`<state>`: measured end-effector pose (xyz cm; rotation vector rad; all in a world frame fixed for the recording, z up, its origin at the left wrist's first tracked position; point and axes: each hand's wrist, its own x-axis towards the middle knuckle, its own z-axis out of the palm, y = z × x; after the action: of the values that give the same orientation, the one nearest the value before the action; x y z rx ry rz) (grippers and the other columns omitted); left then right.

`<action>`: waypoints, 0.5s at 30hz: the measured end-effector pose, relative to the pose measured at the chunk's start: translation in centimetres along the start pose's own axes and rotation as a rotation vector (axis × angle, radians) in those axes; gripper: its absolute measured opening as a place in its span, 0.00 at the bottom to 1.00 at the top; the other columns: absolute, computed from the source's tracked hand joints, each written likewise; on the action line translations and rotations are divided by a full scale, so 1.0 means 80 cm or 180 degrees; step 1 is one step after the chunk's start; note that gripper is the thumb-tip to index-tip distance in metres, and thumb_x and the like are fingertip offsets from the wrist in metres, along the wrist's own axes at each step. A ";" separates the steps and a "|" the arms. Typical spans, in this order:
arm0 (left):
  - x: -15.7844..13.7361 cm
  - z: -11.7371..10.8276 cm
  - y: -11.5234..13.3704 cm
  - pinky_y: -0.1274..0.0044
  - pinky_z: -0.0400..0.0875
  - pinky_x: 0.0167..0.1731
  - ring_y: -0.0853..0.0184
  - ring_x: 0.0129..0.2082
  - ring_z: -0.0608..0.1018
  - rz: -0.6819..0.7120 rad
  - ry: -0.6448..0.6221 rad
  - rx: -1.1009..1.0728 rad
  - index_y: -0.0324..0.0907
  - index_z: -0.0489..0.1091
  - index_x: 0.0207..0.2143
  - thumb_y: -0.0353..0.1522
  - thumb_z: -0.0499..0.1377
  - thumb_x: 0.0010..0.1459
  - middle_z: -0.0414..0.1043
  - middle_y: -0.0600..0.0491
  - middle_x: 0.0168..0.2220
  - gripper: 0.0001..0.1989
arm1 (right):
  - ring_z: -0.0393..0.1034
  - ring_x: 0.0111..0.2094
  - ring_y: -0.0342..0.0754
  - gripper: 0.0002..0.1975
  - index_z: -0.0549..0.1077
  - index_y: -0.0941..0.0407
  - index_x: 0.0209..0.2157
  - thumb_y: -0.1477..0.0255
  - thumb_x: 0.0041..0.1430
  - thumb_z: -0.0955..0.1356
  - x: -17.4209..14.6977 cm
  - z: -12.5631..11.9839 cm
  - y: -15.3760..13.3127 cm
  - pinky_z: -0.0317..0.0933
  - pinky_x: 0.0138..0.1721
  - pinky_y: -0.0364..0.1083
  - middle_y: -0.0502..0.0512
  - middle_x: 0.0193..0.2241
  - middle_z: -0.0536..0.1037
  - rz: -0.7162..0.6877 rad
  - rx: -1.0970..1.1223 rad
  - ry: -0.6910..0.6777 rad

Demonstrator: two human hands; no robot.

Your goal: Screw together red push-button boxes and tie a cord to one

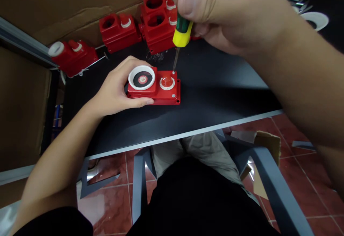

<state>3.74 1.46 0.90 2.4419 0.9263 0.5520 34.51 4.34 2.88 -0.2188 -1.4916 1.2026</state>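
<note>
The left hand (118, 87) wraps around the left end of a red box (154, 87) that lies flat on the black table (215, 85), fingers curled over its far edge and thumb pressed along the near side. The box has a white ring (142, 78) on its left half and a red button (167, 81) on its right. The right hand (228, 10) is closed around a screwdriver (182, 28) with a green and yellow handle, held upright, its tip set on a screw at the box's far right corner. Behind, more red boxes (139, 24) sit against cardboard (67, 3); one (72, 56) lies apart to the left. A white disc (317, 19) rests at the far right.
</note>
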 end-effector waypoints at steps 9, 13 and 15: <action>-0.003 0.003 -0.014 0.44 0.86 0.67 0.43 0.60 0.87 0.0381 0.0058 -0.0121 0.52 0.80 0.65 0.63 0.84 0.57 0.85 0.48 0.64 0.43 | 0.60 0.25 0.32 0.25 0.75 0.57 0.34 0.60 0.53 0.88 -0.001 -0.006 -0.010 0.53 0.22 0.36 0.42 0.29 0.74 0.0413 -0.0187 -0.0338; -0.003 0.002 -0.013 0.45 0.85 0.68 0.46 0.61 0.86 0.0289 0.0033 -0.0045 0.51 0.79 0.65 0.64 0.81 0.61 0.84 0.48 0.65 0.42 | 0.63 0.30 0.35 0.32 0.74 0.58 0.34 0.54 0.51 0.91 0.002 -0.002 -0.007 0.56 0.23 0.37 0.46 0.31 0.73 0.0223 -0.0258 -0.0319; -0.003 0.002 -0.010 0.48 0.85 0.68 0.47 0.60 0.86 0.0264 -0.0008 -0.0035 0.51 0.79 0.65 0.65 0.81 0.60 0.85 0.48 0.65 0.43 | 0.71 0.37 0.37 0.33 0.73 0.58 0.34 0.54 0.50 0.91 0.003 0.001 -0.008 0.64 0.30 0.35 0.48 0.33 0.73 0.0250 -0.0232 -0.0280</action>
<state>3.24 1.78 0.25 2.4794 0.8218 0.5810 34.65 4.18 3.54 -0.2787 -1.6180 1.2348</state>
